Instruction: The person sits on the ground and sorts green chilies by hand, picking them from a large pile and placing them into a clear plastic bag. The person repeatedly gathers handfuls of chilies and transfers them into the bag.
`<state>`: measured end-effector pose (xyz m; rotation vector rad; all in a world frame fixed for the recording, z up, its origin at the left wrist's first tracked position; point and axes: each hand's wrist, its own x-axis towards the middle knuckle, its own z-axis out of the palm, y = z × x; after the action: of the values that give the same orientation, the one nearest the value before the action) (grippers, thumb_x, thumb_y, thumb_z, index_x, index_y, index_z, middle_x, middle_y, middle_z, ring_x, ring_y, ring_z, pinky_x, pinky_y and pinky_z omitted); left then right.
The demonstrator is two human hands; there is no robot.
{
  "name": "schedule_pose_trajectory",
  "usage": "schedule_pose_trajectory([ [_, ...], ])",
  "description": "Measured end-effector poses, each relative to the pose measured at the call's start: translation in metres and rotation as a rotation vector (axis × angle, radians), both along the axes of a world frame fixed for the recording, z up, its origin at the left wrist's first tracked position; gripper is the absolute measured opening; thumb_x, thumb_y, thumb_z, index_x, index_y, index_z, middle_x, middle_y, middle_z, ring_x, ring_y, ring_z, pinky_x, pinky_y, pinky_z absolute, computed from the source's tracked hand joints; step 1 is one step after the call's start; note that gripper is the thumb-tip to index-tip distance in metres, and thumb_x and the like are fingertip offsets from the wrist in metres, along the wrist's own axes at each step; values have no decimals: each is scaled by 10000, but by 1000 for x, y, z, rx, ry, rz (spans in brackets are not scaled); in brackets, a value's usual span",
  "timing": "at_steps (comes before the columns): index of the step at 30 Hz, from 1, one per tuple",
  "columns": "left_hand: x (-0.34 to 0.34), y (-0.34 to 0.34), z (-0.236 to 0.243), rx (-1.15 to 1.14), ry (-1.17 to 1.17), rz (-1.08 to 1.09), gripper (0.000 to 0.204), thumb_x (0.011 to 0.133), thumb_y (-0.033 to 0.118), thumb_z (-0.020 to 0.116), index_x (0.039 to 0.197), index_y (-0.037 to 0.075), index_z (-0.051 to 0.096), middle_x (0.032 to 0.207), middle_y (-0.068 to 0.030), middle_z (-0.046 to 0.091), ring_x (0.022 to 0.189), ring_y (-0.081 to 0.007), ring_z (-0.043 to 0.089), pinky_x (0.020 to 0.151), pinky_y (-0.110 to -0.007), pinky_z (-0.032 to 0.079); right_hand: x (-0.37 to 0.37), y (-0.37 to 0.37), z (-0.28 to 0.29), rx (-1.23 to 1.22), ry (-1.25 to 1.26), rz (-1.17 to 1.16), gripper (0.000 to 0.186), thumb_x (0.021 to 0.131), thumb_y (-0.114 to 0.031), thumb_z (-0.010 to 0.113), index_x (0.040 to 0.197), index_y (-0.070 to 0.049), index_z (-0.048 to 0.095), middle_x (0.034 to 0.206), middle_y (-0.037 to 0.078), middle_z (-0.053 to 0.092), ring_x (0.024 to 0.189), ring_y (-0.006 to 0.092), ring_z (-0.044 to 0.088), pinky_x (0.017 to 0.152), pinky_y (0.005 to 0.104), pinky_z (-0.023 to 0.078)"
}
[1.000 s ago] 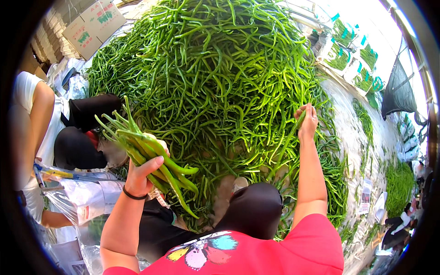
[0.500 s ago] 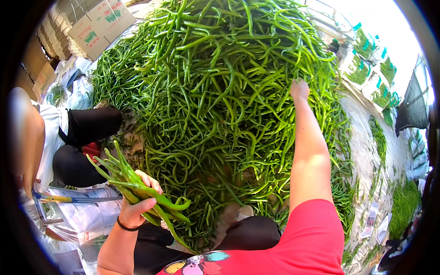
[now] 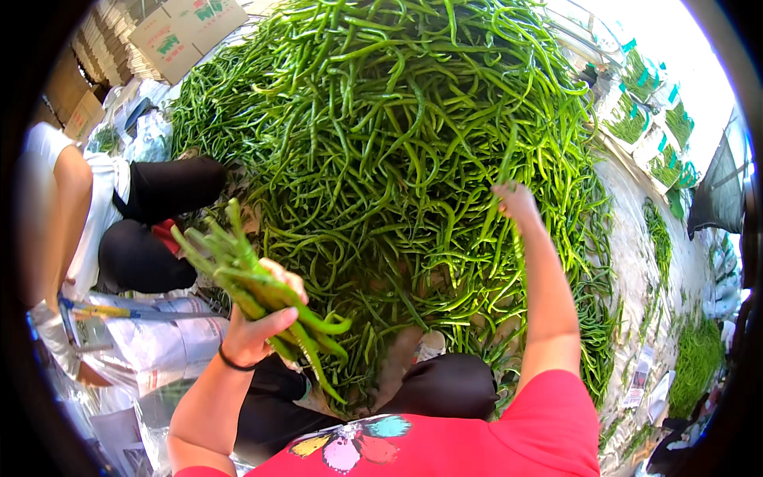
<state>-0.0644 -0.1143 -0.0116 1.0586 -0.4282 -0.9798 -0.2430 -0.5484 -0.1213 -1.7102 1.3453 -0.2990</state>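
Note:
A big heap of long green chili peppers [image 3: 381, 151] rises in front of me. My left hand [image 3: 266, 314], at the lower left, is closed round a bunch of chili peppers [image 3: 230, 266], their stem ends fanning up and left and the tips hanging below my fingers. At the right side of the heap my right hand [image 3: 518, 202] has its fingers pinched together on a slightly blurred long green chili pepper [image 3: 507, 155], which sticks up above the fingers.
Another person's dark-clad knees [image 3: 147, 254] are close on the left, beside a metal frame [image 3: 143, 312] over plastic-wrapped printed sheets. Cardboard boxes [image 3: 187, 36] stand at the back left. Open packs of peppers [image 3: 628, 123] line the back right, with loose peppers [image 3: 699, 366] on the pale ground sheet.
My right hand has drawn back toward me from farther up the heap, with a pepper now showing in its fingers. My left hand and its bunch have shifted slightly right and up.

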Motion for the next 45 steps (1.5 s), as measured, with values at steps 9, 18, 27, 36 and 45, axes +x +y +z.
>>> schedule_pose_trajectory([
  [9, -24, -6, -5, 53, -204, -76, 522, 775, 39, 711, 1260, -5, 522, 1151, -71, 608, 1017, -125, 578, 907, -299, 460, 12, 237, 70, 387, -491, 726, 207, 899, -180, 617, 1057, -49, 639, 768, -45, 559, 626, 23, 433, 564, 188, 368],
  [18, -41, 3, 1, 29, -257, -275, 489, 735, 40, 729, 1189, 33, 548, 1078, -46, 634, 983, -125, 596, 888, -304, 471, 6, 242, 100, 552, -643, 695, 317, 945, -242, 552, 1159, -12, 591, 821, -19, 583, 583, 16, 425, 505, 166, 341],
  [27, -39, -12, -21, 69, -135, -405, 532, 727, 9, 704, 1230, 31, 534, 1157, -49, 602, 1035, -132, 569, 903, -307, 460, 23, 241, 68, 563, -766, 673, 229, 902, -275, 608, 992, -65, 616, 770, -47, 553, 663, 37, 455, 567, 199, 360],
  [36, -1, -19, -25, 334, -92, -133, 444, 704, 34, 771, 1104, 28, 577, 1022, -36, 619, 917, -124, 591, 821, -292, 484, 41, 30, 52, -455, -285, 128, 226, 852, -191, 551, 1020, -109, 679, 664, 38, 604, 653, 159, 556, 649, 310, 438],
  [45, 11, -31, -31, 400, -50, -77, 366, 690, 2, 753, 999, 58, 565, 962, -3, 568, 878, -110, 540, 784, -282, 435, 111, -85, 3, -1046, 315, 283, 350, 807, -82, 595, 1155, -122, 594, 1057, 165, 579, 906, 359, 615, 748, 447, 510],
])
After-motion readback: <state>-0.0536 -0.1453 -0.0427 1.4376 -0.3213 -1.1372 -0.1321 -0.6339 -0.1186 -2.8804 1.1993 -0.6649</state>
